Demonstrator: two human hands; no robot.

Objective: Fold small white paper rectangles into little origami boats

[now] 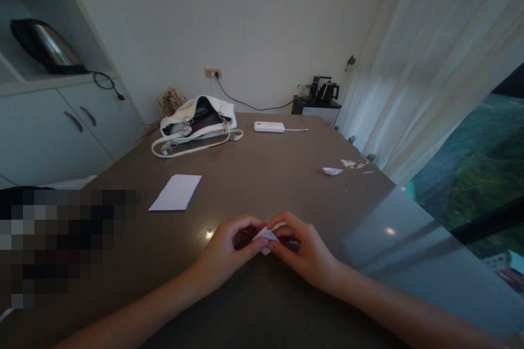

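Note:
Close to the near side of the table, a small piece of folded white paper (266,235) is pinched between my two hands. My left hand (231,242) grips its left side, the thumb in front and the fingers behind. On the right side, my right hand (301,248) holds it the same way, with thumb and fingertips. Part of the paper is hidden by my fingers. A stack of white paper sheets (176,192) lies to the left, beyond my left hand. Farther to the right rests a small folded paper boat (332,171), touched by neither hand.
The brown table (262,174) carries an open white handbag (198,117) at its far left and a white power bank (269,127) with a short cable. White paper scraps (355,164) lie near the right edge. A kettle (49,46) stands on the left shelf.

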